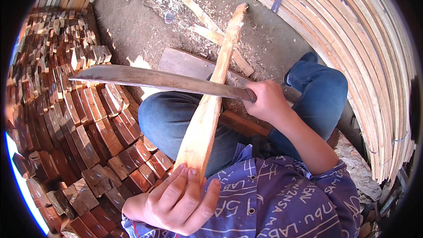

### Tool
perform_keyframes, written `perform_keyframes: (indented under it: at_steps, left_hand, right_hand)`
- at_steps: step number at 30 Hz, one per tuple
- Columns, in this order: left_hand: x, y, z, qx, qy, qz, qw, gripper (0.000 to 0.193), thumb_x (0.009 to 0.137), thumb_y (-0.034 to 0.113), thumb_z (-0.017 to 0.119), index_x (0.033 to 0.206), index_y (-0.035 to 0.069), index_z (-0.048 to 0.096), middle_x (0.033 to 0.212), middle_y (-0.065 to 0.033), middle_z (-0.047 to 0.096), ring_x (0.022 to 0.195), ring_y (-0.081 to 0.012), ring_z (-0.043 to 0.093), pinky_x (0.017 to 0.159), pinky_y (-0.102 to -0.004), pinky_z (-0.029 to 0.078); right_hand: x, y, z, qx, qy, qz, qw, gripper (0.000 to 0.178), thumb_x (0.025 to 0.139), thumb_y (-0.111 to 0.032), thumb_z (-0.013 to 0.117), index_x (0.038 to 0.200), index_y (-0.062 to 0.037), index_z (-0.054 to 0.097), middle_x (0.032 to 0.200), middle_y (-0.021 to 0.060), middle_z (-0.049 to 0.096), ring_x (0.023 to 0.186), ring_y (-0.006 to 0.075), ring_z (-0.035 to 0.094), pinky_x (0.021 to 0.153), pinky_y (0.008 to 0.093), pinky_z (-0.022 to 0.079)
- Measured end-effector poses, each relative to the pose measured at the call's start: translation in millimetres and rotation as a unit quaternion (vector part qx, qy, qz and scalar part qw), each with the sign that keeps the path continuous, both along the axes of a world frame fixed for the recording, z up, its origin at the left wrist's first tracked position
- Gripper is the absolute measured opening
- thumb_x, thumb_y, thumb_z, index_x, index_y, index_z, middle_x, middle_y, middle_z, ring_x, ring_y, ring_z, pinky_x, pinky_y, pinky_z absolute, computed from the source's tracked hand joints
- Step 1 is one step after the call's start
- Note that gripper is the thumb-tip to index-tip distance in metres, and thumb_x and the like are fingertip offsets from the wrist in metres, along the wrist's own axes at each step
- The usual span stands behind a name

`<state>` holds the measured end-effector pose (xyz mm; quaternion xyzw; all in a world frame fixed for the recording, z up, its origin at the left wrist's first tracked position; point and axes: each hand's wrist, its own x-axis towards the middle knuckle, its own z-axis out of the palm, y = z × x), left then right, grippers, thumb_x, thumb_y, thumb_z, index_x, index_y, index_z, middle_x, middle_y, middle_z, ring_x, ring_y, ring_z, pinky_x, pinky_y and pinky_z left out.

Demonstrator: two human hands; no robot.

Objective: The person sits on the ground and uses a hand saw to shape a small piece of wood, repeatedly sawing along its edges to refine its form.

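Observation:
My right hand point(265, 100) is closed round the handle of a machete point(158, 78). Its long, dark, worn blade points left and crosses over a pale piece of wood point(199, 128) at about mid-length. That wood is wide at the near end and narrows toward the far end, roughly shaped like a paddle. My left hand point(178, 200) grips the wide near end, fingers on top, close to my body. The far part of the wood extends out over a flat board point(187, 63) on the ground. My fist hides most of the machete's handle.
Stacked wood blocks point(94, 150) fill the left side. Long bundled strips of wood point(352, 31) curve along the right. Offcuts point(198, 12) and shavings lie on the ground ahead. My bent legs point(319, 90) in jeans flank the work, and a rough log point(357, 167) sits at right.

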<state>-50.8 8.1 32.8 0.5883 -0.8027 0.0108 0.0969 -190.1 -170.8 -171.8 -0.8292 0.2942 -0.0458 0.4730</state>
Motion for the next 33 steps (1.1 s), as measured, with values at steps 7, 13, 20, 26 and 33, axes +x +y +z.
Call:
perform_keyframes:
  at_steps: [7,13,20,26,33]
  left_hand:
    - [6,8,1,0.050,0.026,0.036,0.998,0.021,0.079,0.001,0.068,0.099,0.005,0.071,0.078,-0.0082,0.064,0.074,-0.0196,0.067,0.069,-0.0305,0.065]
    - [4,10,-5,0.031,0.022,0.021,0.999,0.022,0.078,0.002,0.069,0.099,0.006,0.071,0.078,-0.0084,0.064,0.073,-0.0188,0.066,0.071,-0.0311,0.064]
    - [13,10,3,0.056,0.033,0.034,0.997,0.026,0.070,0.012,0.076,0.094,0.006,0.072,0.082,-0.0119,0.069,0.073,-0.0220,0.068,0.066,-0.0289,0.060]
    - [9,8,1,0.042,0.030,0.033,0.998,0.023,0.077,0.004,0.069,0.100,0.008,0.071,0.079,-0.0095,0.066,0.074,-0.0193,0.067,0.069,-0.0292,0.063]
    - [9,4,11,0.069,0.069,0.081,0.992,0.026,0.068,0.000,0.074,0.094,0.002,0.072,0.084,-0.0141,0.071,0.074,-0.0259,0.070,0.062,-0.0281,0.058]
  right_hand:
    - [9,-13,-25,-0.010,0.081,-0.038,0.996,0.014,0.075,-0.016,0.070,0.078,-0.0026,0.067,0.067,0.0204,0.063,0.068,0.0407,0.064,0.064,0.0474,0.051]
    - [12,-4,6,-0.031,0.031,0.021,0.999,0.013,0.076,-0.015,0.070,0.080,-0.0028,0.067,0.066,0.0207,0.062,0.066,0.0409,0.064,0.062,0.0468,0.050]
    - [15,-23,-30,-0.031,0.089,-0.029,0.995,0.018,0.078,-0.018,0.069,0.087,-0.0024,0.069,0.067,0.0214,0.064,0.066,0.0421,0.064,0.063,0.0495,0.050]
    - [10,-6,-3,-0.040,0.020,0.028,0.999,0.017,0.076,-0.016,0.068,0.086,-0.0028,0.069,0.068,0.0212,0.064,0.066,0.0416,0.064,0.063,0.0491,0.051]
    - [9,-38,-52,-0.046,0.146,-0.060,0.986,0.018,0.080,-0.020,0.071,0.082,-0.0018,0.069,0.073,0.0210,0.067,0.071,0.0420,0.066,0.067,0.0493,0.053]
